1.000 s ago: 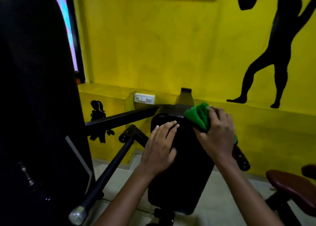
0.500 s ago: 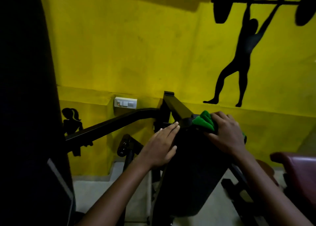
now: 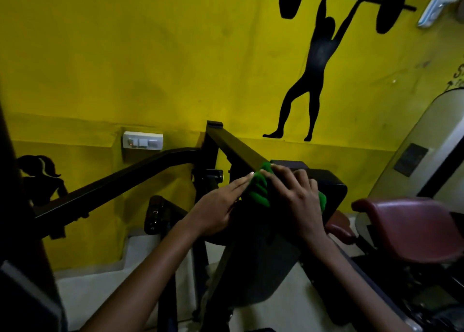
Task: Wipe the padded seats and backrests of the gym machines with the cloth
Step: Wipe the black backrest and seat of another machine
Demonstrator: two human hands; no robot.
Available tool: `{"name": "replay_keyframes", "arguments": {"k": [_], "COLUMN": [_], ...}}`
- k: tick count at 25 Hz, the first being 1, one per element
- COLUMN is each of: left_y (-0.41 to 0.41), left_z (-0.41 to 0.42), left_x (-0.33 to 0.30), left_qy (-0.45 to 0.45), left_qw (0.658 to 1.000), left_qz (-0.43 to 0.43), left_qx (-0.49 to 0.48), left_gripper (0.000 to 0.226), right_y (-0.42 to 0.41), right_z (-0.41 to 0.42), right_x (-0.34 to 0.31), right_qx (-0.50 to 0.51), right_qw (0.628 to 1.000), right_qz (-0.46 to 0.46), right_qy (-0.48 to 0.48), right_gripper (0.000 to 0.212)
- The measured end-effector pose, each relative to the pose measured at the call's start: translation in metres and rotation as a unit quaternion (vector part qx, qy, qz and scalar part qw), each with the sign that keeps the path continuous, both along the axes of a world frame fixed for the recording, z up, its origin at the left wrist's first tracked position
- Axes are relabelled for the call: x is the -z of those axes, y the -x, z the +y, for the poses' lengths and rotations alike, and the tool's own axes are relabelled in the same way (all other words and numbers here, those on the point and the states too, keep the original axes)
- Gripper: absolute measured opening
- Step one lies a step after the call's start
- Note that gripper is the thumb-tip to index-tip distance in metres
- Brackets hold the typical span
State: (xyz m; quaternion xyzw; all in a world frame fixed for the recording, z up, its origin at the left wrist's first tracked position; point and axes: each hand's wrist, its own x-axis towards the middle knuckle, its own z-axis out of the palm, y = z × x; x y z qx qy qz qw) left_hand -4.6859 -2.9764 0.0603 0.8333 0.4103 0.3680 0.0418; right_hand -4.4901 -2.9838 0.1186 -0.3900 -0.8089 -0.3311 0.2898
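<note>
Yellow gym wall (image 3: 150,55) behind. Right hand (image 3: 298,201) presses green cloth (image 3: 259,193) onto top of black padded backrest (image 3: 329,188), fingers curled over it. Left hand (image 3: 221,206) flat, fingers straight, resting on pad's left edge beside cloth. Maroon seat (image 3: 406,228) at right.
</note>
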Motion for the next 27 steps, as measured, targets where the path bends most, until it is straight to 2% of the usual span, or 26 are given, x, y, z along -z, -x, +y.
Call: {"name": "replay_keyframes", "arguments": {"k": [2,4,5,6,8,10,12,16,18,20,22,27], "left_y": [0.018,0.031,0.036,0.038,0.041,0.038,0.026,0.013,0.015,0.013,0.011,0.006], "left_z": [0.027,0.055,0.070,0.083,0.104,0.121,0.130,0.143,0.148,0.142,0.140,0.150], "left_x": [0.000,-0.007,-0.013,-0.019,-0.030,-0.039,-0.041,-0.040,-0.041,-0.041,-0.044,-0.037], "left_qy": [-0.021,-0.058,-0.076,-0.106,-0.184,-0.205,-0.218,-0.245,-0.249,-0.263,-0.232,-0.236], "left_qw": [0.998,0.990,0.983,0.974,0.951,0.935,0.917,0.891,0.890,0.886,0.888,0.890], "left_qz": [0.043,0.115,0.150,0.172,0.171,0.145,0.129,0.104,0.093,0.082,0.078,0.074], "left_qx": [0.032,0.059,0.077,0.105,0.183,0.249,0.308,0.368,0.370,0.373,0.389,0.384], "left_gripper": [0.087,0.108,0.111,0.106,0.077,0.059,0.049,0.048,0.047,0.047,0.047,0.048], "right_y": [0.000,0.001,0.006,0.014,0.033,0.045,0.051,0.062,0.064,0.070,0.078,0.086], "right_z": [0.000,-0.005,-0.007,-0.010,-0.015,-0.018,-0.023,-0.028,-0.032,-0.035,-0.031,-0.023], "right_x": [0.008,0.012,0.018,0.026,0.049,0.057,0.059,0.096,0.109,0.096,0.090,0.122], "right_qx": [-0.010,0.002,0.012,0.026,0.055,0.089,0.138,0.180,0.177,0.191,0.234,0.226], "right_qw": [0.999,0.999,0.998,0.997,0.992,0.983,0.978,0.971,0.970,0.970,0.965,0.965], "right_qz": [-0.022,0.004,0.021,0.023,-0.044,-0.111,-0.117,-0.150,-0.166,-0.139,-0.091,-0.128], "right_qy": [-0.038,-0.048,-0.053,-0.066,-0.107,-0.115,-0.105,-0.055,-0.026,-0.056,-0.079,-0.037], "right_gripper": [0.057,0.056,0.054,0.049,0.039,0.037,0.036,0.037,0.037,0.038,0.038,0.037]}}
